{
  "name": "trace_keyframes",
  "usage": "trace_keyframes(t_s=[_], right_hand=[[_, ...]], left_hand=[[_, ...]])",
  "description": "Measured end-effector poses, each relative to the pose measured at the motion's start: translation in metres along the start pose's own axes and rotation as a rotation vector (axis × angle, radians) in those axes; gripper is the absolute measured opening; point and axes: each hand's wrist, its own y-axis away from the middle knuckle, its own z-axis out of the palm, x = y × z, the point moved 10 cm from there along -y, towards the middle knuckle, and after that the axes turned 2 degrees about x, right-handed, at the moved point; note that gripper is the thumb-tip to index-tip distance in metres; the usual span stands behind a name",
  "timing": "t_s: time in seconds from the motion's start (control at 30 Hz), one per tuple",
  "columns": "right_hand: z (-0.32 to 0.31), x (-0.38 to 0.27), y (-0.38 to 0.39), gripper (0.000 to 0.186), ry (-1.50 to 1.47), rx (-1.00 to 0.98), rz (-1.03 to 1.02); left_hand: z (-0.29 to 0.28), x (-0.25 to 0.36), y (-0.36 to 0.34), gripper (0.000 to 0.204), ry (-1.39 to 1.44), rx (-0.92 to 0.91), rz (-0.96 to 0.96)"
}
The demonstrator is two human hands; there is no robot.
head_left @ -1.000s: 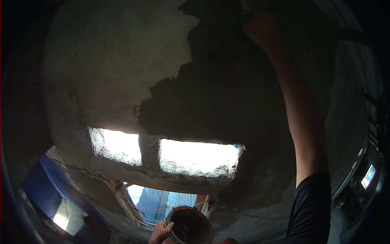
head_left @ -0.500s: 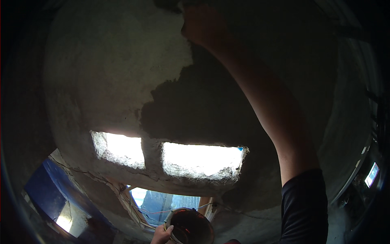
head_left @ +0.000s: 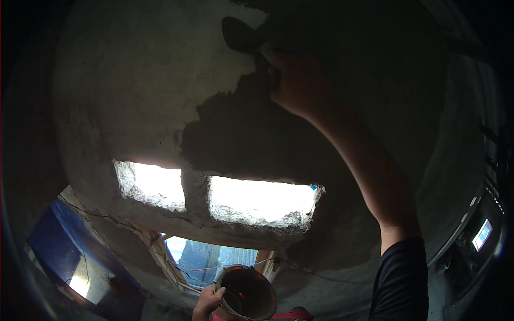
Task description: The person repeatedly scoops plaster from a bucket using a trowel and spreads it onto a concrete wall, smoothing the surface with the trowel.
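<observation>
Right hand grasping dark, round-headed tool; long axis diagonal, head pointing upper-left; left hand clasping round, dark-mouthed bucket

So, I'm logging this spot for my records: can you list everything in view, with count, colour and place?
wall: one, grey, filling the middle
dark patch: one, near-black, on the wall's right side
openings: two, glaring white, low in the wall
window: one, bluish, below the openings
wires: at least one, pale, across the window
blue surface: one, lower left
small bright pane: one, whitish, far right
red item: one, bottom edge, kind unclear
bucket: one, dark inside, bottom centre
tool: one, dark, rounded, upper centre
sleeve: one, dark, lower right
left hand: one, gripping the bucket's rim
right hand: one, holding the tool
</observation>
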Motion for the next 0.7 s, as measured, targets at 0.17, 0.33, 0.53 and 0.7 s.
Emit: trace_keyframes(t_s=[0.17, 0.33, 0.53, 0.7], right_hand=[[-0.036, 0.054, -0.072, 0.036, 0.081, 0.205, 0.074], [-0.062, 0.082, -0.151, 0.032, 0.127, 0.266, 0.209], [0.022, 0.013, -0.137, 0.047, 0.156, -0.032, 0.036], [0.03, -0.052, -0.05, 0.054, 0.038, -0.048, -0.12]], left_hand=[[0.001, -0.027, -0.006, 0.03, 0.099, 0.029, 0.061], [0.003, -0.009, 0.007, 0.031, 0.009, 0.055, 0.074], [-0.006, -0.027, -0.004, 0.031, -0.026, 0.09, 0.03], [-0.006, -0.035, -0.008, 0.029, 0.102, 0.086, 0.015]])
